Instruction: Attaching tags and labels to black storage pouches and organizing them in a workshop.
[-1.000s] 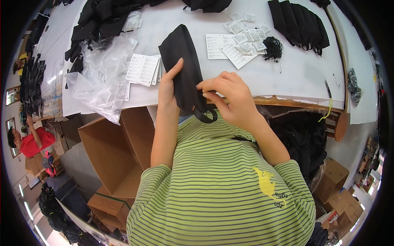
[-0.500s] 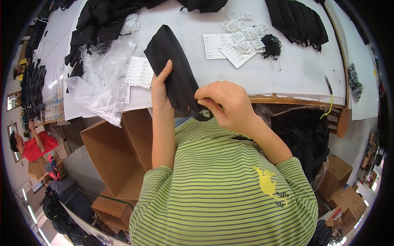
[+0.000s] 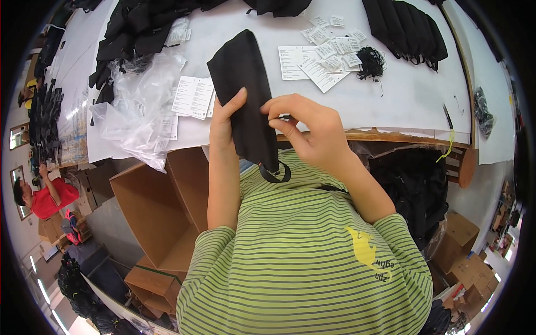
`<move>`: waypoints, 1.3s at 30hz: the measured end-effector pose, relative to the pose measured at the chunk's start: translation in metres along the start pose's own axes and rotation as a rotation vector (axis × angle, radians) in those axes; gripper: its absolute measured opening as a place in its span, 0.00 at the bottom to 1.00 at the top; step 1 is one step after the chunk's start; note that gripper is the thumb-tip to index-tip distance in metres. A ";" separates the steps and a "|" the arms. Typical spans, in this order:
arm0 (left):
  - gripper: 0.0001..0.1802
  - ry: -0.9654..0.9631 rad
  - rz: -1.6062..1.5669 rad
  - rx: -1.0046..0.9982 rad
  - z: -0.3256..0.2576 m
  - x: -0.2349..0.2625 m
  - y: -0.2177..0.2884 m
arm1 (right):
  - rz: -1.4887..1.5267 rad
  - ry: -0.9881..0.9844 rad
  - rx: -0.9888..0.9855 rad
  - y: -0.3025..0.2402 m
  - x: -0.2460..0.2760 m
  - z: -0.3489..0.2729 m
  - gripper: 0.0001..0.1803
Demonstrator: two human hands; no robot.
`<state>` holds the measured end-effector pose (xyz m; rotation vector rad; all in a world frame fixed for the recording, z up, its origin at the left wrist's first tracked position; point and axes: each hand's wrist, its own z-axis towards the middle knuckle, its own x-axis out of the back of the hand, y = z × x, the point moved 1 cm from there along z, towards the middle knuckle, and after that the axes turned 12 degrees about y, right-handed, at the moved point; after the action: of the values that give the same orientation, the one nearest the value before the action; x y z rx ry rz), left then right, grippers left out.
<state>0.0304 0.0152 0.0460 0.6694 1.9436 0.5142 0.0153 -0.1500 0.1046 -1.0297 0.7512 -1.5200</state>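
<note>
A flat black fabric pouch [image 3: 245, 95] is held up over the table's near edge. A black loop strap [image 3: 276, 174] hangs from its lower end. My left hand [image 3: 226, 120] grips it from the left side, thumb lying across the front. At the pouch's right edge, about halfway up, my right hand [image 3: 310, 125] is closed in a pinch. Between those fingers a small black zipper pull [image 3: 286, 117] shows in part.
White printed cards [image 3: 192, 96] and a clear plastic bag [image 3: 137, 111] lie left. Small white packets [image 3: 335, 47], black cords [image 3: 370, 62] and a row of black pouches [image 3: 405, 33] lie right. Below the table stands an open cardboard box [image 3: 151, 206]. A person in red [image 3: 54, 198] is far left.
My right hand has moved up along the pouch's right edge from near the loop strap to about halfway. The pouch has shifted slightly right and stands more upright, its loop hanging lower.
</note>
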 end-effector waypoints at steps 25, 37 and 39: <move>0.12 0.143 -0.085 0.199 0.016 0.020 0.009 | -0.033 -0.286 0.011 0.005 0.016 0.006 0.07; 0.19 0.158 -0.073 -0.072 -0.023 -0.032 -0.008 | -0.277 0.112 -0.182 0.006 0.019 -0.012 0.21; 0.20 0.071 0.002 -0.111 -0.021 -0.033 -0.012 | -0.096 0.148 -0.194 0.022 0.031 -0.009 0.16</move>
<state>0.0205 -0.0165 0.0695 0.5896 1.9642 0.6503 0.0157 -0.1854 0.0877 -1.1188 0.9802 -1.6432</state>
